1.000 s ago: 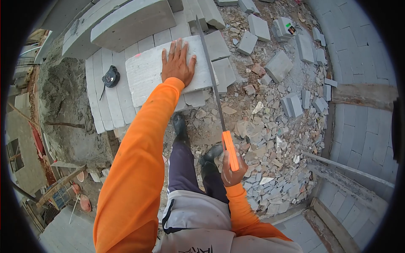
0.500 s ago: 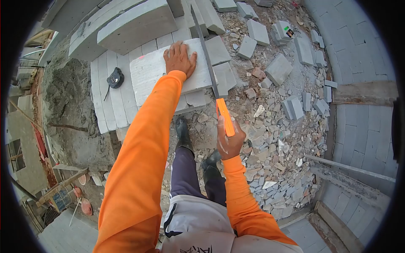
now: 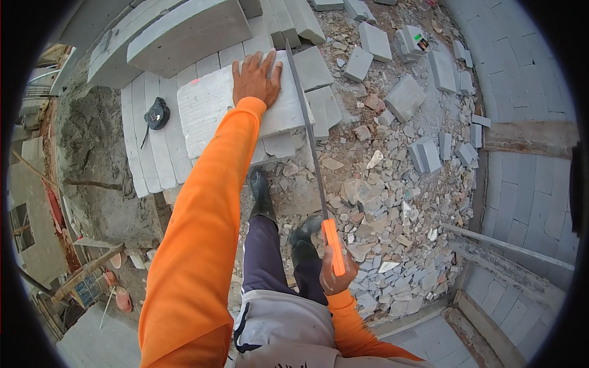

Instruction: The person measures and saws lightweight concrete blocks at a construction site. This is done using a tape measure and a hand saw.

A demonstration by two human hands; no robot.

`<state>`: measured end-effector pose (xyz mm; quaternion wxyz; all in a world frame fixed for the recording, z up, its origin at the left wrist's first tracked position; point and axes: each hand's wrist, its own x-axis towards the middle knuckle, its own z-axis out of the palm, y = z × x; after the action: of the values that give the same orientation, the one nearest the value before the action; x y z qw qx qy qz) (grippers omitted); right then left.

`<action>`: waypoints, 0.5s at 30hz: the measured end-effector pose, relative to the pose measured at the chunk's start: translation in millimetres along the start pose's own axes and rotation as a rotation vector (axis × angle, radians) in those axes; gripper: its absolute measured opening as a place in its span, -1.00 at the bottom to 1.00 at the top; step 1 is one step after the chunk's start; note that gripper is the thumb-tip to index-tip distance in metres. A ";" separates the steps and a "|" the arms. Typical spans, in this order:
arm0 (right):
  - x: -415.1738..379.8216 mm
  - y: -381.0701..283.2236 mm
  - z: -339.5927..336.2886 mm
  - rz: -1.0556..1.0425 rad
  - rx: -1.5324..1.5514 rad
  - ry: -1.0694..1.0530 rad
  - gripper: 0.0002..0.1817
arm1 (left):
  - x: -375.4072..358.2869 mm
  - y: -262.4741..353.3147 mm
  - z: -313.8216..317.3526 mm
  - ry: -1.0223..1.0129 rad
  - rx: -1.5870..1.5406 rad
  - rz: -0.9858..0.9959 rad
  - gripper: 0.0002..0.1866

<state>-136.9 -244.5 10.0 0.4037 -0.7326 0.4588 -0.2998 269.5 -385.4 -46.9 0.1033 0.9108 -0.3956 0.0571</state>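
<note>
Landmark: the pale block (image 3: pixel 211 104), lying flat on a row of blocks (image 3: pixel 159 150), long axis left to right across the person's front, right end a bit farther out. Left hand (image 3: pixel 256 80) is palm down on its top, fingers spread, grasping nothing; reads as pinning it so the blade can't drag it. Right hand (image 3: pixel 338 270) is wrapped round the orange handle (image 3: pixel 332 245) of the saw (image 3: pixel 315 153), on the person's side of the block. Saw sits at the block's right end, long axis across the block's, tip pointing away just past the far edge. Cut depth: can't tell from above. Tape measure (image 3: pixel 157 113) lies left of the block, clear of the blade.
</note>
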 end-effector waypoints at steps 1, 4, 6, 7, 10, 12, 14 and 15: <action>3.3 -2.8 5.2 0.011 -0.018 -0.005 -0.69 | -0.9 -0.1 1.2 0.011 0.003 0.007 -0.42; 65.7 -23.0 38.1 -0.015 0.014 -0.005 -0.75 | -1.3 0.5 -2.3 0.002 -0.011 0.011 -0.43; 101.0 -33.9 50.9 0.001 0.057 -0.046 -0.78 | 1.0 -0.8 -4.8 -0.020 0.018 0.012 -0.42; 107.1 -36.7 53.5 0.011 0.074 -0.055 -0.79 | -1.5 -0.2 -4.0 -0.037 0.028 0.013 -0.42; 72.1 -25.5 33.1 0.001 0.032 -0.036 -0.74 | -0.2 0.5 -0.6 -0.035 0.030 -0.004 -0.42; 11.8 -10.4 4.7 -0.021 -0.051 -0.010 -0.69 | 2.0 -0.1 1.5 0.003 0.005 0.010 -0.42; -3.1 -8.8 -1.9 -0.018 -0.063 -0.014 -0.66 | 0.7 -1.0 2.2 0.009 -0.003 0.019 -0.42; 0.9 -9.8 0.4 -0.016 -0.039 -0.014 -0.66 | 1.8 0.0 -0.2 0.006 -0.003 0.017 -0.42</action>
<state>-132.0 -242.7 18.3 0.3901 -0.7461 0.4558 -0.2888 270.8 -386.6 -46.4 0.1054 0.9071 -0.4031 0.0602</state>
